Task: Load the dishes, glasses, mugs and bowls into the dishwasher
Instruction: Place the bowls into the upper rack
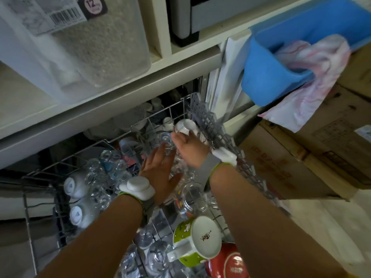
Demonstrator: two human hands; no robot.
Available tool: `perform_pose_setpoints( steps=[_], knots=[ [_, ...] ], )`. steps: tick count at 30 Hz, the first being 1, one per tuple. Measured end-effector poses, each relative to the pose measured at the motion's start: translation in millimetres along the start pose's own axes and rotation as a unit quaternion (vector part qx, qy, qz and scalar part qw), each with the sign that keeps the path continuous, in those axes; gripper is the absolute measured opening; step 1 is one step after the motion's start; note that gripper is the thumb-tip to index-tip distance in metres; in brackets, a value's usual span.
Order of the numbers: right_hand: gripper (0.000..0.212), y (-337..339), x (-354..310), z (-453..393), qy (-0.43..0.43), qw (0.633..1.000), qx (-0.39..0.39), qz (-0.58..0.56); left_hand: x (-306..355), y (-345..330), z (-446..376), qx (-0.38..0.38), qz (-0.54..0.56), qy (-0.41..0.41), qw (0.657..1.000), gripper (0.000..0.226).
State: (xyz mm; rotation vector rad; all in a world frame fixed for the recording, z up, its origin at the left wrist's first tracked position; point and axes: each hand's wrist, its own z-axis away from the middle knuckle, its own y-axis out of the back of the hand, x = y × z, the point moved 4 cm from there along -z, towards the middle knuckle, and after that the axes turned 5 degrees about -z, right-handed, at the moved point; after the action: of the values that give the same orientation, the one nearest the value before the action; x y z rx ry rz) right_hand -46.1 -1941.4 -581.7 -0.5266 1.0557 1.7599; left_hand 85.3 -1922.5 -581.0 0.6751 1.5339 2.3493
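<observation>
Wire rack [176, 109] under both hands; right hand [188, 145] gripping white cup [185, 126], left hand [158, 169] flat, fingers spread; two white cups [77, 199] left of it.

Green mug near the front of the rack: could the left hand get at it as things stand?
Probably yes. The left hand is open over the glasses, and the green mug sits upside down with nothing over it.

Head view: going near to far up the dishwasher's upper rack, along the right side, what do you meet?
Red bowl → green mug, upside down → clear glass → right hand → white cup gripped in its fingers.
</observation>
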Motion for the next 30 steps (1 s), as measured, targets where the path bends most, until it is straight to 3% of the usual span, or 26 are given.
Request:
perform_pose_setpoints(
  steps=[4, 8, 10, 12, 14, 16, 18, 21, 23, 25, 26, 30],
  knots=[
    [0.041, 30, 10, 81, 0.087, 0.989, 0.122, -0.007, 30, 33, 36, -0.001, 0.009, 0.031, 0.999, 0.065],
    [0.033, 64, 4, 156, 0.08, 0.993, 0.069, 0.046, 83, 68, 69, -0.004, 0.044, 0.036, 0.998, 0.058],
    [0.032, 92, -4, 214, 0.083, 0.993, 0.049, 0.066, 123, 78, 98, -0.047, 0.049, 0.022, 0.997, 0.047],
    [0.031, 112, -11, 257, 0.088, 0.991, 0.041, 0.094, 170, 95, 130, -0.062, 0.071, -0.015, 0.995, 0.048],
    [0.028, 140, 5, 321, 0.064, 0.99, 0.086, 0.088, 231, 111, 175, -0.071, 0.045, -0.081, 0.993, 0.057],
    [0.029, 155, 20, 360, 0.046, 0.99, 0.116, 0.063, 262, 113, 192, -0.106, 0.041, -0.106, 0.988, 0.048],
    [0.028, 177, 52, 433, 0.015, 0.981, 0.193, 0.023, 318, 106, 224, -0.13, 0.087, -0.191, 0.969, 0.047],
    [0.025, 236, 113, 548, -0.045, 0.934, 0.353, -0.045, 425, 91, 259, -0.161, 0.064, -0.276, 0.945, 0.063],
    [0.03, 264, 144, 589, -0.077, 0.915, 0.391, -0.066, 481, 86, 273, -0.166, 0.069, -0.296, 0.938, 0.052],
    [0.031, 294, 203, 687, -0.12, 0.866, 0.477, -0.093, 593, 67, 325, -0.187, 0.054, -0.354, 0.915, 0.048],
    [0.03, 300, 208, 692, -0.127, 0.86, 0.484, -0.102, 605, 71, 330, -0.174, 0.058, -0.363, 0.914, 0.048],
    [0.031, 335, 325, 868, -0.181, 0.745, 0.622, -0.161, 790, 18, 448, -0.254, 0.063, -0.446, 0.856, 0.042]
  ],
)
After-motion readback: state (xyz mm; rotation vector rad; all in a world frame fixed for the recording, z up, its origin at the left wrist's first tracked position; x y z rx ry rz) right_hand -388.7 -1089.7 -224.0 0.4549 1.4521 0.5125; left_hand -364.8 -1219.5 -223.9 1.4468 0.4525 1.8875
